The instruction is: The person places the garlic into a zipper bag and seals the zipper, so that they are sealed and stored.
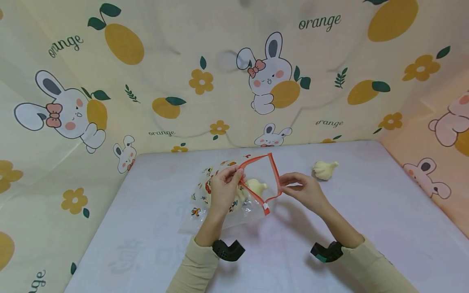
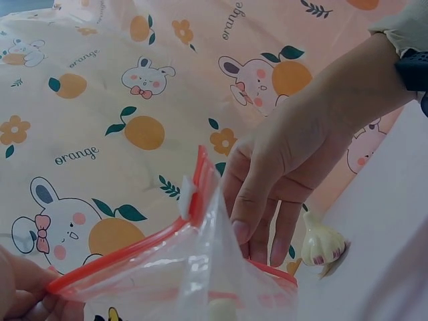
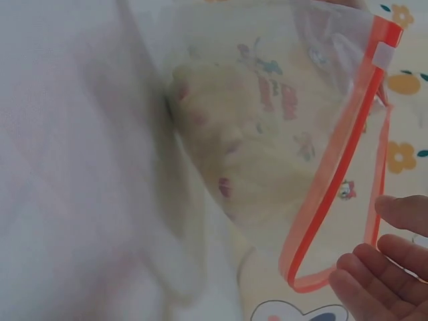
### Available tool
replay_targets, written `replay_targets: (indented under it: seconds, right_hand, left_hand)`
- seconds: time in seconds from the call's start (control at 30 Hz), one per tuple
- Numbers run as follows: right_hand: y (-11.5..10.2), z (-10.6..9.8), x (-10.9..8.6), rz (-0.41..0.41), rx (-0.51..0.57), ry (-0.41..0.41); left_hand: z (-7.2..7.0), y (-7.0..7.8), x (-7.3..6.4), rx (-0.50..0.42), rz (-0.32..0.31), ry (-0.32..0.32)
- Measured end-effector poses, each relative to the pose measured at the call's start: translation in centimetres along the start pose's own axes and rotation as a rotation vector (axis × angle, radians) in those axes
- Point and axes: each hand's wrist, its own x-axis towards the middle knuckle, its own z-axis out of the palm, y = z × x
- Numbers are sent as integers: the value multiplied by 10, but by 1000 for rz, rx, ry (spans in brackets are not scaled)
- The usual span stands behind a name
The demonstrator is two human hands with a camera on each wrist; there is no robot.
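A clear zip bag [image 1: 234,215] with small coloured prints lies on the table, its red-edged mouth spread wide. My left hand [image 1: 224,189] pinches the near left part of the red rim between thumb and fingers. At the opposite rim, my right hand [image 1: 304,190] touches the red edge with loosely extended fingers; thumb and fingers stand apart in the right wrist view. Pale garlic bulbs [image 1: 257,186] sit inside the bag, partly hidden by film and my left hand. A white slider [image 3: 383,55] sits at one end of the red zip.
Another garlic bulb [image 1: 324,170] lies on the table to the right, beyond my right hand. The white-covered table [image 1: 146,203] meets a printed cloth backdrop [image 1: 220,40] at the rear and sides.
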Motion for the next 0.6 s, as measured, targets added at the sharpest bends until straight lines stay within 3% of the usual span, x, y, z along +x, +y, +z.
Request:
replay_targets:
  seconds: [0.6]
  right_hand:
    - [0, -16, 5, 4, -16, 63]
  left_hand:
    - [-1, 1, 0, 24, -12, 9]
